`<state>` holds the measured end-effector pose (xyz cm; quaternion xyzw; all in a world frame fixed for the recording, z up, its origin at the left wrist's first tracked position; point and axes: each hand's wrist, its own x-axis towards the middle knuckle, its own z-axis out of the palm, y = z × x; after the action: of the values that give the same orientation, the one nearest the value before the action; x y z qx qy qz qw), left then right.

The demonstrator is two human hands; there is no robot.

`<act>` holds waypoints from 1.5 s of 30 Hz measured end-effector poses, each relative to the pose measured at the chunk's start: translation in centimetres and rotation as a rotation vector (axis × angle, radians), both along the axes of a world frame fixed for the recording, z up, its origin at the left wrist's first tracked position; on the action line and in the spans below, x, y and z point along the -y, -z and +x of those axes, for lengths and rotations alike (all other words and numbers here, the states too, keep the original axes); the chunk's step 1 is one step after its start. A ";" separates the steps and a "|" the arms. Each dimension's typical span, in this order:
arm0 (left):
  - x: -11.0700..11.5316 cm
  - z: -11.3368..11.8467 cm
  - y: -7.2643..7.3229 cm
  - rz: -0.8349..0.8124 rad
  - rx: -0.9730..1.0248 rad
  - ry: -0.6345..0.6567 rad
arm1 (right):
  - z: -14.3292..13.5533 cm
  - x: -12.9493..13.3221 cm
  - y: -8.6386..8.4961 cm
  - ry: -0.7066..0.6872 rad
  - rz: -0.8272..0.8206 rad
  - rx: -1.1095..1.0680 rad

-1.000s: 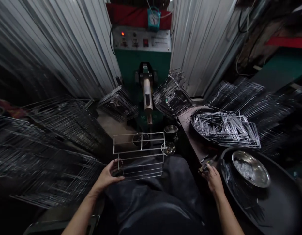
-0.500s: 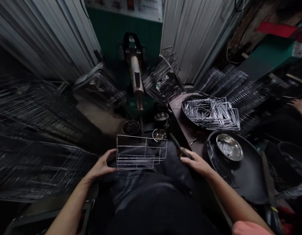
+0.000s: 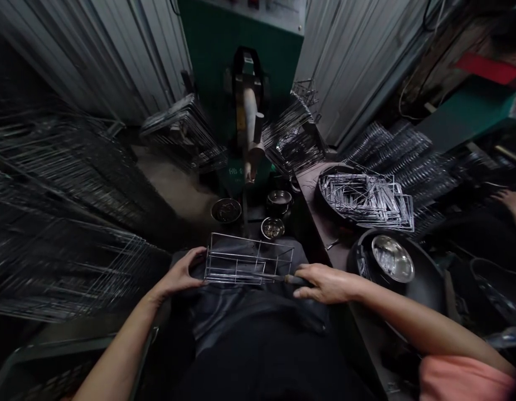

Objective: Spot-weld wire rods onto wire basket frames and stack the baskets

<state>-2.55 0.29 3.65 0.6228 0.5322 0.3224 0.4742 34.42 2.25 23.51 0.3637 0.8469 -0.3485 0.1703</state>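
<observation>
A small rectangular wire basket (image 3: 245, 259) is held above my lap. My left hand (image 3: 180, 278) grips its left end between thumb and fingers. In my right hand (image 3: 322, 283) is a long, thin dark file-like tool (image 3: 289, 279); its exact kind is hard to tell in the dim light. The shaft points left across the lower right part of the basket, and I cannot tell whether it touches the wires. Beyond the basket are a metal bowl of small pieces (image 3: 273, 228) and a dark round bowl (image 3: 226, 210).
A green machine (image 3: 212, 39) with a projecting metal arm (image 3: 250, 108) stands ahead. Wire frames (image 3: 186, 131) are stacked beside it. To the right are a pan of wire parts (image 3: 362, 195) and a steel bowl (image 3: 392, 258). Another person's hand (image 3: 512, 203) shows at far right.
My right hand has moved left, swinging the tool from beside the basket to across it. The basket has tilted and shifted slightly right in view. My left hand keeps its hold.
</observation>
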 end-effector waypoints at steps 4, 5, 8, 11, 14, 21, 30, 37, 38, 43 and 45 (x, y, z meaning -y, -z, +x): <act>-0.3 -0.2 0.0 0.035 -0.047 0.008 | -0.8 0.0 -0.1 -0.009 -0.013 -0.010; -0.4 -0.2 0.1 0.043 -0.053 0.011 | -1.0 0.0 -0.1 0.008 -0.018 -0.010; -0.5 0.0 0.1 0.095 -0.064 0.010 | -1.5 -0.2 -0.3 0.115 -0.050 -0.005; 0.3 0.8 -0.6 0.265 -0.219 -0.113 | -1.8 -0.8 -0.4 0.217 -0.119 -0.006; 2.3 2.7 -2.4 0.576 -0.449 -0.326 | -2.1 -1.4 -0.5 0.265 -0.171 -0.007; 5.0 8.2 -11.7 0.946 -0.773 -0.356 | -2.9 -2.4 -1.9 0.263 -0.178 -0.047; 1.4 8.2 -20.1 0.861 -1.009 0.079 | -3.4 -2.6 -5.2 0.276 -0.313 -0.040; 1.6 9.6 -15.6 0.935 -1.008 0.069 | -2.1 -2.6 -3.5 0.434 -0.423 -0.098; 1.5 9.6 -15.0 0.965 -0.994 0.049 | -2.1 -2.6 -3.5 0.435 -0.419 -0.099; 0.4 9.6 -12.8 1.092 -0.968 -0.033 | -2.9 -2.6 -3.9 0.411 -0.372 -0.021; 0.2 9.5 -12.2 1.167 -0.955 -0.066 | -3.2 -2.6 -4.1 0.391 -0.340 0.007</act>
<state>6.92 0.13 15.83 0.8287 0.4413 0.2609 -0.2246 31.19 4.84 27.57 0.4878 0.6893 -0.5107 0.1614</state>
